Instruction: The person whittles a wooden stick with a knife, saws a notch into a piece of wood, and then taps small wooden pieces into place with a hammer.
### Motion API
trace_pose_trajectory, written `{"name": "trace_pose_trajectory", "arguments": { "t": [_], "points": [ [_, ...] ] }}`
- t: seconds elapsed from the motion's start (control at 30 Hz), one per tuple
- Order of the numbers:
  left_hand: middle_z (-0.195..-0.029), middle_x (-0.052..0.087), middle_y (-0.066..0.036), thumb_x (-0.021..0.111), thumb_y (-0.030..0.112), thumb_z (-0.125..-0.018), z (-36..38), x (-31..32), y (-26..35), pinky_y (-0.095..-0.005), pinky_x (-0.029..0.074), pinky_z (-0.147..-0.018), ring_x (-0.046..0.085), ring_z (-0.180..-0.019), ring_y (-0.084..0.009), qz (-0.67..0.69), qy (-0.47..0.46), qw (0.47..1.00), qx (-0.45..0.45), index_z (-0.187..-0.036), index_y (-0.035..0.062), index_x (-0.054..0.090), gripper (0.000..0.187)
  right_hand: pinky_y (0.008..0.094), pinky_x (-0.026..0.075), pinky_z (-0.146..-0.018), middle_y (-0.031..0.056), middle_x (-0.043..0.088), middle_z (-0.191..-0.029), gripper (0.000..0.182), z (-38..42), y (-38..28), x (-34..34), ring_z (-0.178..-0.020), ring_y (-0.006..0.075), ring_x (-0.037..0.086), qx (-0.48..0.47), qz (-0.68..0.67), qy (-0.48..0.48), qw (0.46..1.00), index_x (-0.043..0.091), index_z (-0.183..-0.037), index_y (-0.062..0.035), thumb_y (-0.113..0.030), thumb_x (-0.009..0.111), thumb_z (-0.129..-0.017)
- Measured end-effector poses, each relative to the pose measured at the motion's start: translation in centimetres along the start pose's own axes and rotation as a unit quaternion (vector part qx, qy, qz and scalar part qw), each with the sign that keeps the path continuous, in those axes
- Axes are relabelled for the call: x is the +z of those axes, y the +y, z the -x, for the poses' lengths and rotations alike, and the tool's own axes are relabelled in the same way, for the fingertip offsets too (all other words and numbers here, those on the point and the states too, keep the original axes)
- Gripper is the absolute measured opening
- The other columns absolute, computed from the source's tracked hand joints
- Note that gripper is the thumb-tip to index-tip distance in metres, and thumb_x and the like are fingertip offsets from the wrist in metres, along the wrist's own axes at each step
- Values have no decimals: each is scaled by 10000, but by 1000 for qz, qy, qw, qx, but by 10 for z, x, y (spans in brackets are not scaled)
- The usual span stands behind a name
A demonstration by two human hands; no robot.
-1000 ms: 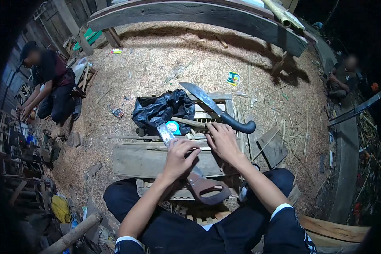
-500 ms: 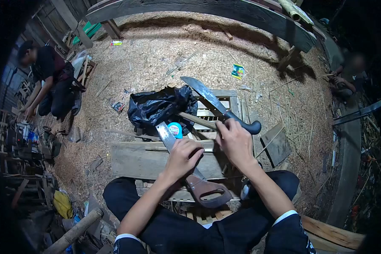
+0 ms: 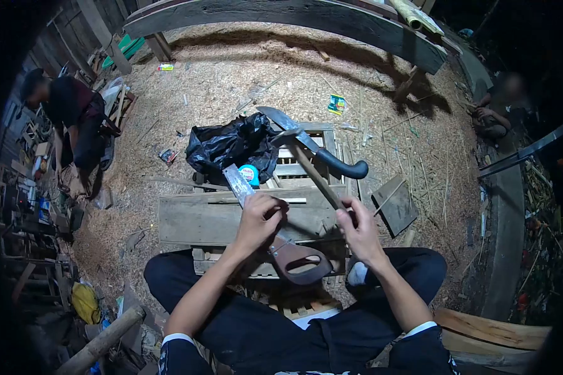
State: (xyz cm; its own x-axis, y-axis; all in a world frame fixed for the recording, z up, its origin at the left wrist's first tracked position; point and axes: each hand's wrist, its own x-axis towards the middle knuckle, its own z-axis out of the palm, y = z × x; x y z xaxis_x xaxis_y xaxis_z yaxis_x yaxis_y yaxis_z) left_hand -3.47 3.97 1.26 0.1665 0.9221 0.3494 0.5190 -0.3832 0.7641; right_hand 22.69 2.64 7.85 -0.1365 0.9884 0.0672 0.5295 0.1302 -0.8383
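My right hand (image 3: 361,232) is closed around the lower end of a hammer's wooden handle. The hammer (image 3: 318,175) slants up and left, its metal head beside a black plastic bag (image 3: 228,150). Fingers curled together, my left hand (image 3: 258,224) is above a handsaw (image 3: 303,264) lying across a wooden board (image 3: 191,220). What its fingertips pinch, if anything, is hidden. A thin wood strip (image 3: 291,200) passes just behind that hand. Near the saw's tip sits a turquoise tape measure (image 3: 249,174). A machete (image 3: 331,161) with a black handle lies beyond the hammer.
Under the board is a slatted wooden crate (image 3: 322,127). A loose plank piece (image 3: 395,205) lies to the right on wood shavings. A long bench (image 3: 281,14) spans the back. One person (image 3: 75,119) crouches at left; another (image 3: 503,109) sits at right.
My right hand has shifted down the hammer handle and drawn it up off the bag, so the head now shows. My left hand stays over the saw. The view has tilted slightly.
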Motion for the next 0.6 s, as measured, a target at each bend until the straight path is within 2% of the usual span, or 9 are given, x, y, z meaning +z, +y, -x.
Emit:
{"name": "trace_pose_trajectory", "arguments": {
  "t": [0.07,0.13,0.2,0.33,0.4,0.47,0.5,0.53,0.6],
  "points": [
    [-941,748,-58,787,178,-853,1,5,7,-389,407,-934,629,-966,-239,3,5,1000,-13,-925,68,777,131,285,479,-763,33,603,-855,257,7,-5,12,-808,118,550,9,-128,19,992,644,-1167,10,-195,668,-1014],
    [-918,749,-42,801,196,-841,0,9,16,-389,386,-964,621,-974,-226,-18,15,1000,-4,-906,90,790,125,277,485,-818,21,601,-884,305,4,3,14,-856,119,561,26,-112,-28,993,599,-1241,6,-156,687,-998],
    [-903,751,-25,813,216,-832,1,13,16,-402,357,-997,616,-980,-219,-17,4,1000,-9,-901,109,800,128,318,509,-778,85,659,-912,358,2,5,15,-819,146,608,18,-90,23,995,593,-1244,16,-184,703,-968],
    [-901,743,-3,816,244,-834,3,19,14,-433,311,-1030,602,-998,-209,-58,5,998,13,-896,122,803,137,309,461,-657,52,641,-843,257,6,0,-6,-770,107,569,30,-139,11,990,604,-1193,17,-130,653,-987],
    [-899,738,2,818,254,-832,6,22,13,-445,290,-1040,593,-1010,-207,-69,3,997,18,-894,125,804,143,327,457,-639,83,619,-794,240,6,-7,-4,-714,144,569,0,-161,46,986,611,-1169,11,-167,628,-1009],
    [-891,718,9,833,256,-812,6,26,12,-443,269,-1042,571,-1025,-214,-94,4,995,13,-875,135,805,139,354,471,-650,146,615,-796,289,9,-16,-11,-693,205,603,-24,11,60,998,614,-1182,3,-242,617,-1029],
    [-891,718,9,833,256,-812,6,27,12,-443,269,-1042,571,-1025,-214,-93,1,996,15,-875,135,805,139,414,499,-680,205,646,-847,319,11,-13,-14,-754,332,669,-11,19,31,999,622,-1178,1,-284,603,-1035],
    [-904,712,6,835,257,-810,7,28,12,-450,266,-1040,567,-1040,-217,-95,-6,995,8,-873,134,804,142,414,499,-680,205,646,-847,319,12,-9,-14,-754,332,669,-9,19,31,999,622,-1178,1,-284,603,-1035],
    [-917,706,4,837,259,-807,7,28,11,-456,264,-1038,563,-1055,-219,-99,-11,995,-3,-872,133,802,145,473,511,-704,224,682,-937,298,16,-3,-13,-856,417,686,-51,120,-23,991,622,-1189,-5,-255,599,-1029]
  ]
}}
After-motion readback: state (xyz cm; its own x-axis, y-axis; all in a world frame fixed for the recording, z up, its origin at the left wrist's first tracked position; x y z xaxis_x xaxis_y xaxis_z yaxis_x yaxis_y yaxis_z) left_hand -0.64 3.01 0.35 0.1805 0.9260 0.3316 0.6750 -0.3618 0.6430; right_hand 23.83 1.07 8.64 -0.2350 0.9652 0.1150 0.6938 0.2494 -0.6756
